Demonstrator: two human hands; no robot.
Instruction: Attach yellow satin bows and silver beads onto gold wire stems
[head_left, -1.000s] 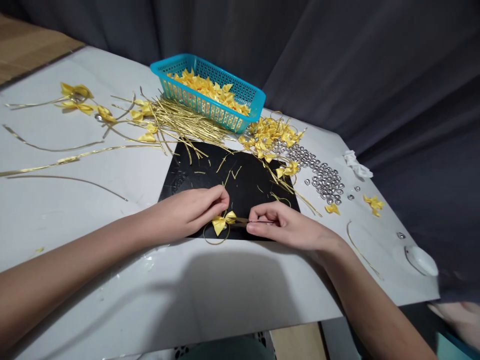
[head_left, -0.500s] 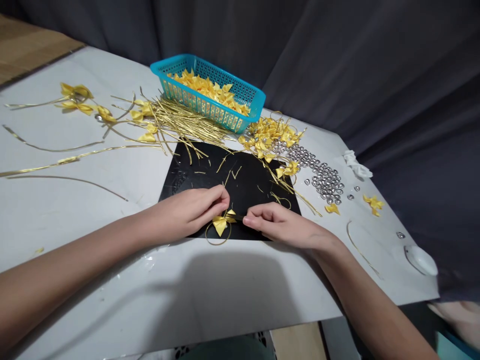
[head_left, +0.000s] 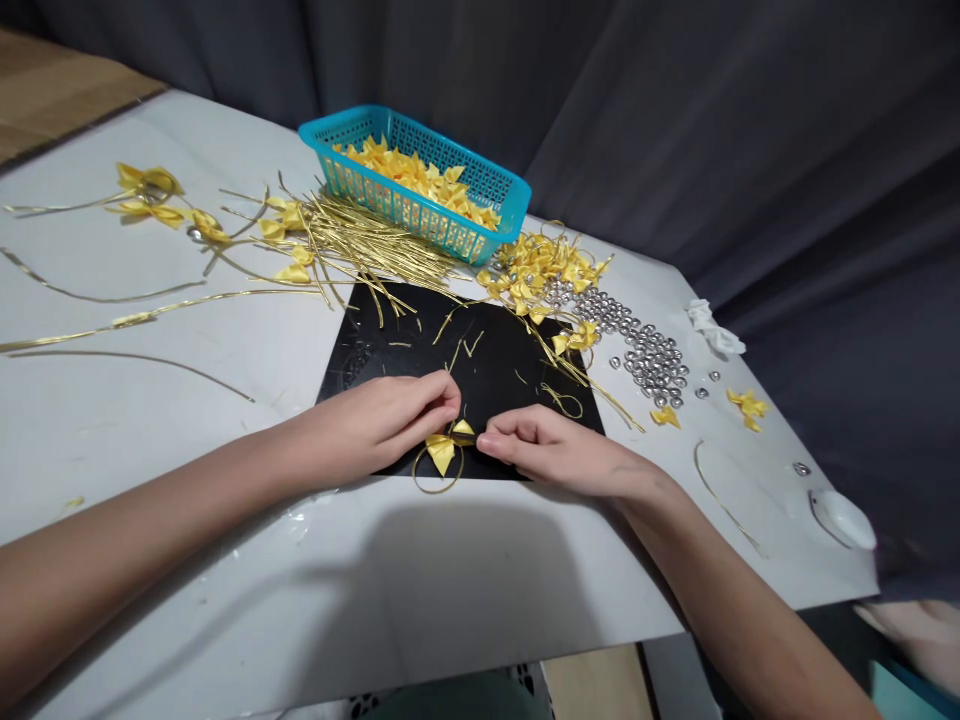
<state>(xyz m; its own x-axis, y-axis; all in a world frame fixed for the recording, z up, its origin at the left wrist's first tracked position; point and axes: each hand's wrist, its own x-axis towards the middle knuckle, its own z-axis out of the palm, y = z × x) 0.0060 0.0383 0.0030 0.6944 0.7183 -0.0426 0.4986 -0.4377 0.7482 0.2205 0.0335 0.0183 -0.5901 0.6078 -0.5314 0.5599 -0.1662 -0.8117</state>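
A yellow ribbon bow [head_left: 440, 453] with a loop of gold cord [head_left: 437, 491] lies at the front edge of the black mat [head_left: 420, 350]. My left hand [head_left: 409, 415] is closed in a pinch just above the bow, and what its fingertips hold is too small to make out. From the right, my right hand [head_left: 536, 443] pinches a thin dark strip [head_left: 465, 437] whose tip reaches onto the bow. Short gold cord scraps lie on the mat behind both hands.
Behind the mat stand a blue basket [head_left: 510, 215] of yellow bows and a pile of gold cords [head_left: 375, 245]. Silver beads [head_left: 652, 365] and finished-looking bows [head_left: 544, 265] lie to the right. A white oval object [head_left: 844, 520] sits near the right edge.
My right hand has moved slightly left, closer to the bow, and less of the dark strip shows. My left hand has barely moved.
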